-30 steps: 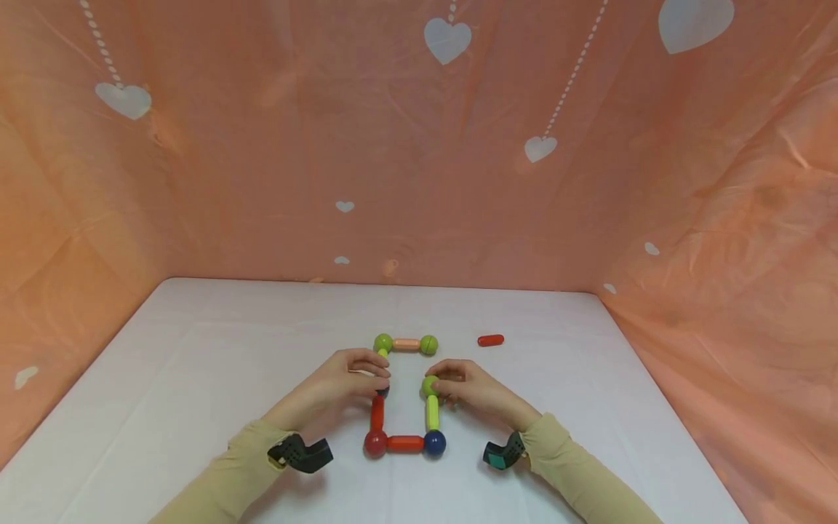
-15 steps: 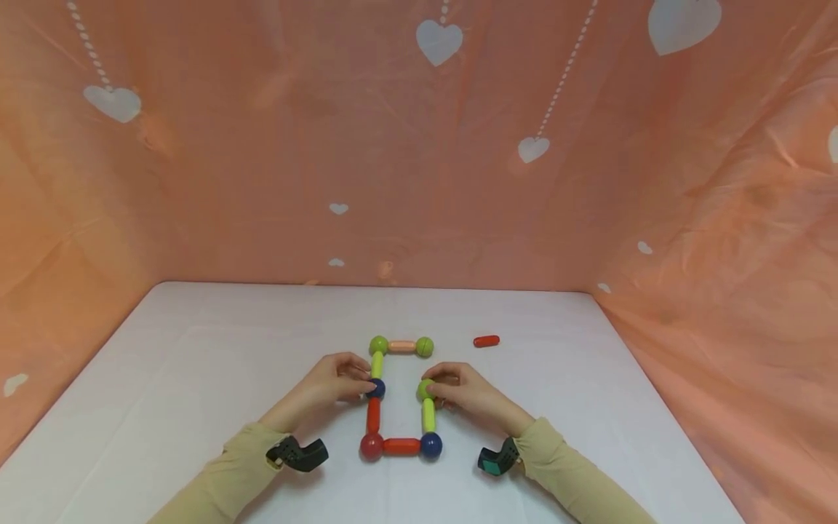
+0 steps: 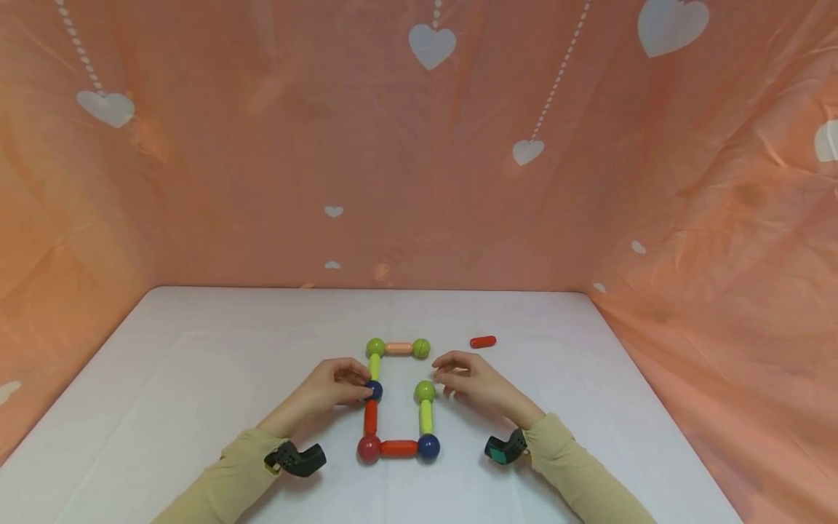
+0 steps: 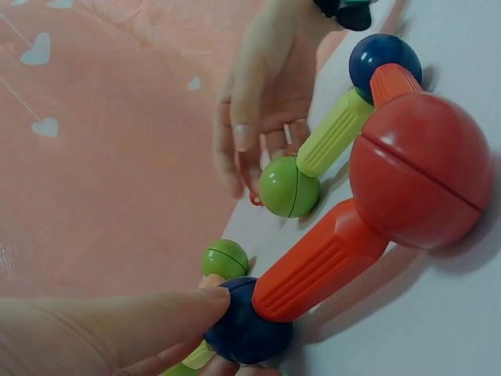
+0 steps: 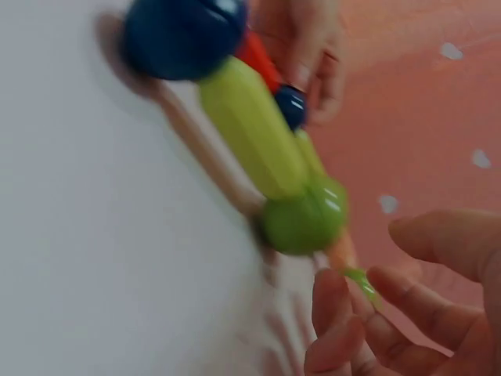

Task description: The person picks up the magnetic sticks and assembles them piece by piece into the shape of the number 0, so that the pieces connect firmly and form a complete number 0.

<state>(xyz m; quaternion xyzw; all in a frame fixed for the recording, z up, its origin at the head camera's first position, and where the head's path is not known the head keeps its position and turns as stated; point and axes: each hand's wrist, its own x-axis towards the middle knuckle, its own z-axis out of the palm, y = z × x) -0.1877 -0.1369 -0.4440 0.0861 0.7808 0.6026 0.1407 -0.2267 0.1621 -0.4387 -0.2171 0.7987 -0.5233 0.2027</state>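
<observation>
Rod-and-ball frame lying flat on the white table, between the two hands. Left hand pinches the dark blue ball on the frame's left side. Right hand, fingers loosely curled and holding nothing, hovers just beside the green ball topping the right rod.

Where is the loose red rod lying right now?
In the head view the loose red rod lies alone on the white table, right of the green ball and beyond the right hand.
</observation>
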